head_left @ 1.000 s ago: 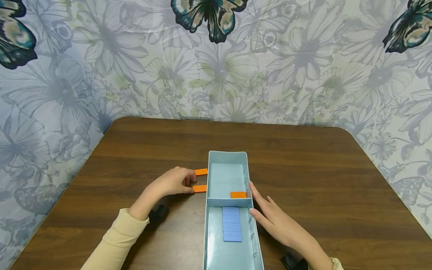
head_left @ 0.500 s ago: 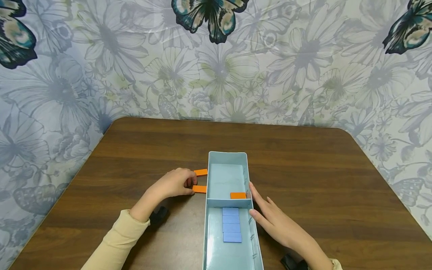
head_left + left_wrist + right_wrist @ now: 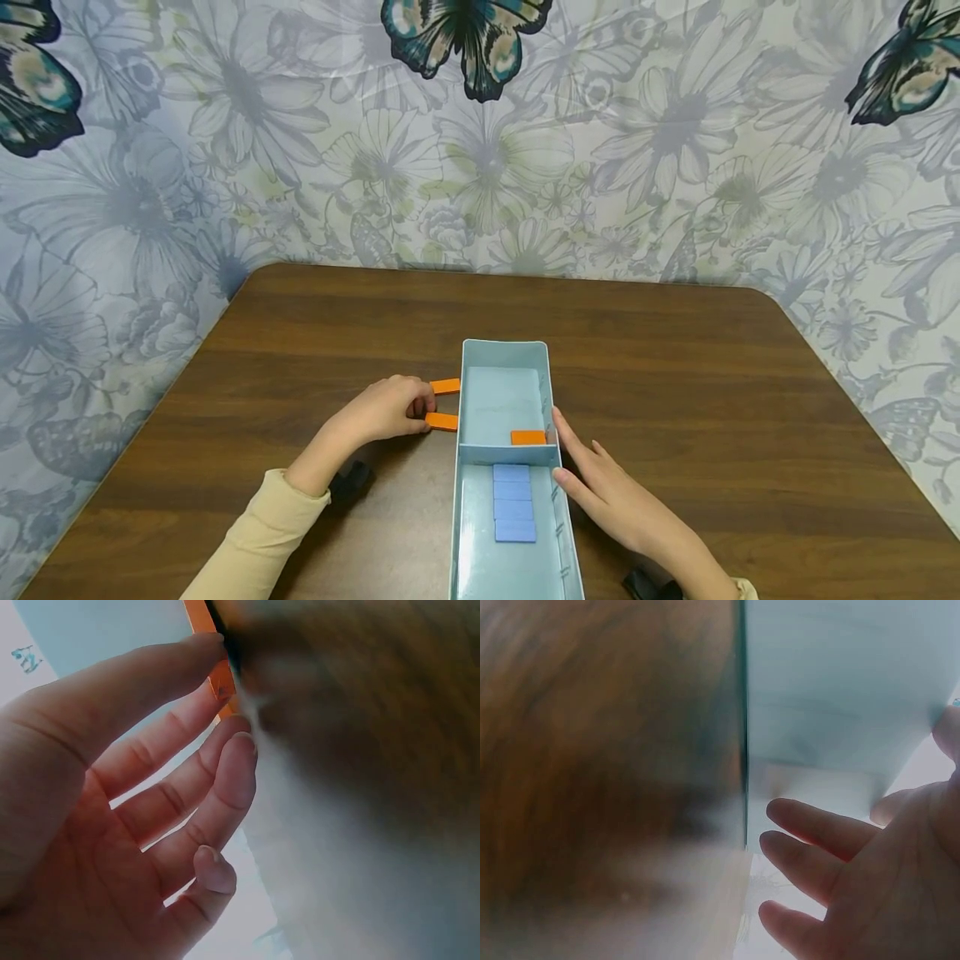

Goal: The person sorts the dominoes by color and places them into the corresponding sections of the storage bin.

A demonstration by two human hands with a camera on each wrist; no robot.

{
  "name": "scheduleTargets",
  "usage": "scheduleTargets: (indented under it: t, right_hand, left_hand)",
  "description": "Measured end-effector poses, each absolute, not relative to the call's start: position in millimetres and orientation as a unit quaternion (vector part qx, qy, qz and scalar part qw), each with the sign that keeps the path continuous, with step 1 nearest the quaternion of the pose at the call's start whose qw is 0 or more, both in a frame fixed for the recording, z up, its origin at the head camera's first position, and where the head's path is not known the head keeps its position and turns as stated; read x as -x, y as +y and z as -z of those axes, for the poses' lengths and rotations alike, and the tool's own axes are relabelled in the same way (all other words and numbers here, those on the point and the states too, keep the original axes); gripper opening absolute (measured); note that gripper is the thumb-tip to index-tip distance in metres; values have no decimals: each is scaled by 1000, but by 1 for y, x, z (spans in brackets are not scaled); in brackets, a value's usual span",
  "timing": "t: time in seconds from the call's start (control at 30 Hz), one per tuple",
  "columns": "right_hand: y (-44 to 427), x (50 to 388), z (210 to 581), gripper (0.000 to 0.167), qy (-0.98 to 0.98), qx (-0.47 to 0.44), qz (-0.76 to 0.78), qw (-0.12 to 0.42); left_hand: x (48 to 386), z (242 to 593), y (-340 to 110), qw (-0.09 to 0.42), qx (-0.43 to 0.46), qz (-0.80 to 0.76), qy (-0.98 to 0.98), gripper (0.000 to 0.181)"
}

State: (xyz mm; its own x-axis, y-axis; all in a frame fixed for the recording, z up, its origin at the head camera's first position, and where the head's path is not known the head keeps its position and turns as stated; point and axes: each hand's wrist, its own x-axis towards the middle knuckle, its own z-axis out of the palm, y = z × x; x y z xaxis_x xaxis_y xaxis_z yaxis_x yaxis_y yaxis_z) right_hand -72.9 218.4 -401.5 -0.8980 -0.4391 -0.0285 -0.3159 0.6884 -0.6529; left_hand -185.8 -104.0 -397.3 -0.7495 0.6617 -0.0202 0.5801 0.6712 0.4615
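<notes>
A long light-blue box [image 3: 502,358] with a crosswise divider stands on the table. Two orange blocks [image 3: 442,422] reach from its left wall to my left hand [image 3: 386,408]. The left thumb is at the nearer block's end and the index finger is by the farther one; the other fingers bend loosely. In the left wrist view the thumb lies against an orange strip [image 3: 199,616]; the far contact is partly hidden. My right hand [image 3: 618,492], fingers extended, rests its fingertips along the box's right wall [image 3: 840,682]. Inside are an orange block [image 3: 528,437] and several blue tiles [image 3: 513,510].
The brown wooden table [image 3: 675,367] extends around the box on both sides and behind it. A wall covering [image 3: 487,192] printed with flowers and butterflies rises beyond the far table edge. Dark wrist devices [image 3: 352,482] sit beneath both wrists.
</notes>
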Motion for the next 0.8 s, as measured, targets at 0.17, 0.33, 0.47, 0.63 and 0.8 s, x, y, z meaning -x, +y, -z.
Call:
scheduleTargets:
  t: [0.17, 0.33, 0.47, 0.63, 0.8]
  right_hand:
    - [218, 73, 400, 65, 914, 202, 338, 97]
    - [217, 71, 401, 65, 918, 196, 332, 95]
    - [217, 71, 401, 65, 918, 201, 331, 88]
    - [218, 71, 401, 64, 916, 206, 334, 81]
    - [218, 71, 402, 64, 915, 209, 336, 77]
  left_hand:
    - [185, 392, -106, 81, -337, -220, 912, 13]
    - [186, 389, -106, 91, -328, -240, 909, 12]
    - [187, 390, -106, 91, -332, -258, 903, 11]
    - [187, 391, -106, 86, -334, -271, 899, 11]
    - [188, 392, -107, 81, -334, -281, 896, 12]
